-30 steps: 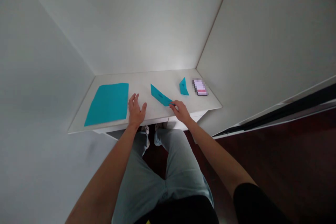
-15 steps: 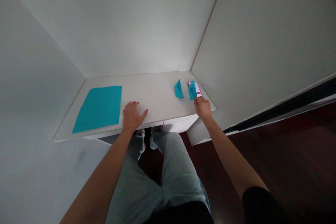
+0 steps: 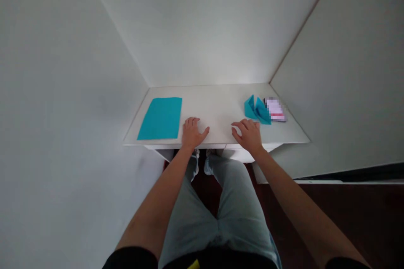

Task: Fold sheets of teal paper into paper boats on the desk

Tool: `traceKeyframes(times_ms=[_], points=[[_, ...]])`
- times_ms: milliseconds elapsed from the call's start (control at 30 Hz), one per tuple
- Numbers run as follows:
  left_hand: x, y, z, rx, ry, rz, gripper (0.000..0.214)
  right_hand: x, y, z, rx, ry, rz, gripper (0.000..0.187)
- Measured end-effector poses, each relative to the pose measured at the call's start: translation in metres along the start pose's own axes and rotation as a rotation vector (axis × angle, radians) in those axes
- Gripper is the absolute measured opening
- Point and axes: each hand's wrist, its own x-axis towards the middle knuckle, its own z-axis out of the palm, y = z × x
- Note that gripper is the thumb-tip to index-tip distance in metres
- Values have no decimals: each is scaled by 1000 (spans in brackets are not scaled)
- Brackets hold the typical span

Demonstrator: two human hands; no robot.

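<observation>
On the white desktop (image 3: pixel 214 105), head view: your left hand (image 3: pixel 193 132) and your right hand (image 3: pixel 249 134) rest open, palms down, fingers loosely spread, grasping nothing. The folded teal paper (image 3: pixel 257 110) lies just beyond your right fingertips, not held, with a pixel-blurred flat object (image 3: pixel 275 110) just to its right. A flat teal sheet (image 3: pixel 160 118) lies just left of your left hand.

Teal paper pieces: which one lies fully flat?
The large flat teal sheet at far left; the two folded teal pieces at right stand raised, nearest the right hand.
</observation>
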Motion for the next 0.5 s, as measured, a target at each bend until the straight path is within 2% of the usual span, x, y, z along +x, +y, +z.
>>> traceKeyframes(times_ms=[67,133,233,300,433,500], points=[[0,1,1,-7,20,-6,51,17,-22,20,104,-74,-48,30],[-2,4,2,-35,49,-9,52,29,-33,37,224,-148,-37,30],[-4,5,-3,-92,67,-2,54,35,-31,52,333,-174,33,31],[-8,-1,-13,-97,76,6,59,34,-25,54,345,-171,53,32],[-26,-43,-48,43,113,-94,83,31,-20,53,348,-162,74,36],[-42,-68,-66,126,33,-150,98,31,-21,53,348,-159,79,37]])
